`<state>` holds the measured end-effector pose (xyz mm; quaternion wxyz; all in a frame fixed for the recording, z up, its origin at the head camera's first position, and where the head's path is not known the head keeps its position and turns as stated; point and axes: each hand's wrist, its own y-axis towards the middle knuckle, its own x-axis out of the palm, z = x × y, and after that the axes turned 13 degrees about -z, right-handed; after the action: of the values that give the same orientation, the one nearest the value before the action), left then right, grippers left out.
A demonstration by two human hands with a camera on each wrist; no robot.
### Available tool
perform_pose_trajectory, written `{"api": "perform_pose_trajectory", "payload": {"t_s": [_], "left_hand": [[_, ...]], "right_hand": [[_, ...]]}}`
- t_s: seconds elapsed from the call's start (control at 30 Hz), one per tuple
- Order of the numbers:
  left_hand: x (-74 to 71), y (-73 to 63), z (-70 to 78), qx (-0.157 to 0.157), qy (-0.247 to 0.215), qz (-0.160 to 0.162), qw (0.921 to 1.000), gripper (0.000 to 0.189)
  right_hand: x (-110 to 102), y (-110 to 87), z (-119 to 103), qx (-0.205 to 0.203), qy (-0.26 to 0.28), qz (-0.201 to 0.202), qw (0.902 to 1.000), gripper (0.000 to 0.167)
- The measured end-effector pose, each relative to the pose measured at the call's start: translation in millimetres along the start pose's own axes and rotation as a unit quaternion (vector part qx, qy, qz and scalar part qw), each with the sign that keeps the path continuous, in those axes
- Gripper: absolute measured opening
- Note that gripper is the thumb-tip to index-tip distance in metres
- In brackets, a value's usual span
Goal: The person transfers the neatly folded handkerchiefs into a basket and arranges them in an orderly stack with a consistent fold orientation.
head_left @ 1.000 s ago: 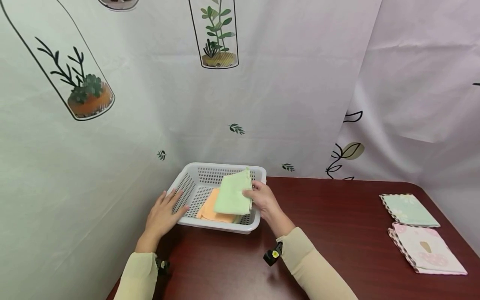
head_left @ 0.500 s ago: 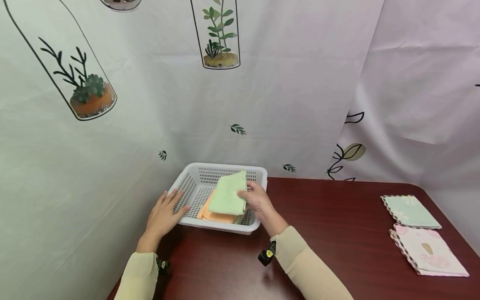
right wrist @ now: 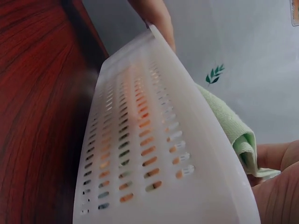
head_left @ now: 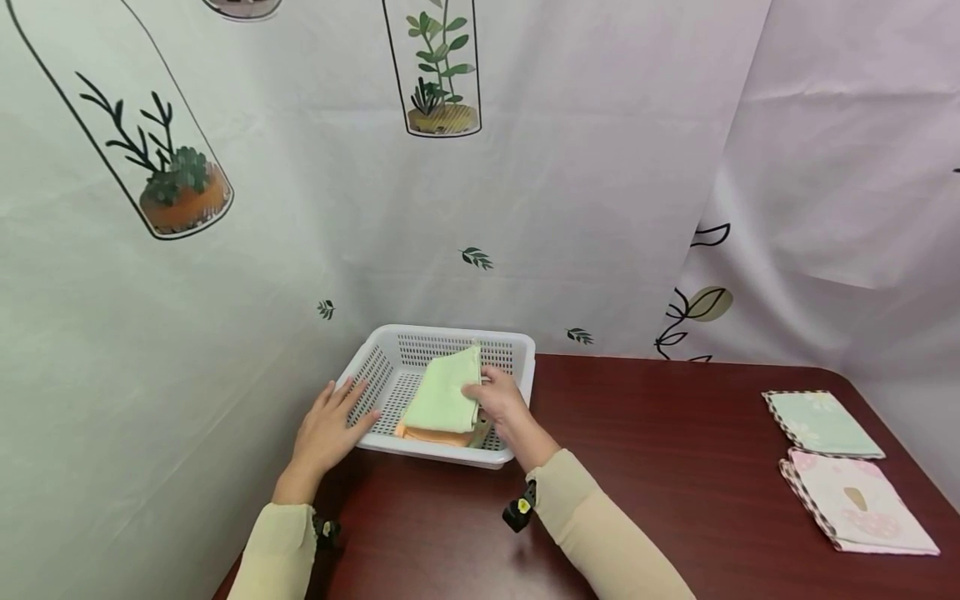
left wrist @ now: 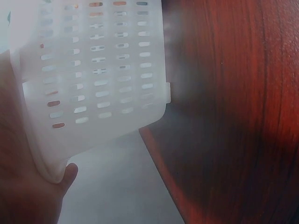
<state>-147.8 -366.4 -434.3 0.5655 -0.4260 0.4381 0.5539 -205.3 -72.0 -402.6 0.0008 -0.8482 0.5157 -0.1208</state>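
Observation:
A white plastic basket (head_left: 431,451) with slotted walls stands at the back left of the table. My right hand (head_left: 501,402) pinches the right edge of a folded light green towel (head_left: 444,392), thumb on top, inside the basket. Under the green towel, an orange cloth (head_left: 435,436) shows along its front edge. My left hand (head_left: 327,427) rests on the basket's left rim with its fingers spread. In the right wrist view the green towel (right wrist: 229,119) rises above the basket wall (right wrist: 140,135), and its folded layers show at the hand.
On the dark red wooden table (head_left: 652,450), a folded mint cloth (head_left: 825,423) with a checked edge lies at the right. In front of it is a folded pink and white cloth (head_left: 858,504). A printed curtain (head_left: 585,208) hangs right behind the basket.
My right hand has moved left and slightly down with the green towel, which now covers more of the orange cloth. The left hand and the basket have stayed in place.

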Motion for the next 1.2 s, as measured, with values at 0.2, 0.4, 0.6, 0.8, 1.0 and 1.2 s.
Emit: {"api": "perform_pose_trajectory", "payload": {"t_s": [0.2, 0.4, 0.6, 0.8, 1.0, 1.2], "left_hand": [[0.1, -0.6, -1.5, 0.0, -0.004, -0.003, 1.0, 0.076], [-0.3, -0.3, -1.2, 0.001, -0.004, 0.001, 1.0, 0.076], [-1.0, -0.7, -2.6, 0.001, -0.005, -0.003, 1.0, 0.077], [-0.7, 0.2, -3.4, 0.001, -0.004, -0.003, 1.0, 0.077], [-1.1, -1.1, -2.5, 0.0, -0.004, -0.006, 1.0, 0.077], [-2.4, -1.5, -0.8, -0.001, -0.004, -0.006, 1.0, 0.077]], "right_hand": [[5.7, 2.7, 3.1, 0.001, 0.006, -0.01, 0.9999, 0.038], [9.7, 6.1, 8.5, 0.008, 0.001, -0.011, 0.9999, 0.035], [12.9, 7.0, 12.9, 0.024, -0.025, -0.009, 0.9994, 0.034], [13.6, 7.9, 15.4, 0.037, -0.034, -0.009, 0.9987, 0.034], [12.3, 3.5, 11.9, 0.051, -0.034, -0.018, 0.998, 0.036], [9.9, -1.8, 0.9, 0.056, -0.05, -0.012, 0.9971, 0.035]]}}
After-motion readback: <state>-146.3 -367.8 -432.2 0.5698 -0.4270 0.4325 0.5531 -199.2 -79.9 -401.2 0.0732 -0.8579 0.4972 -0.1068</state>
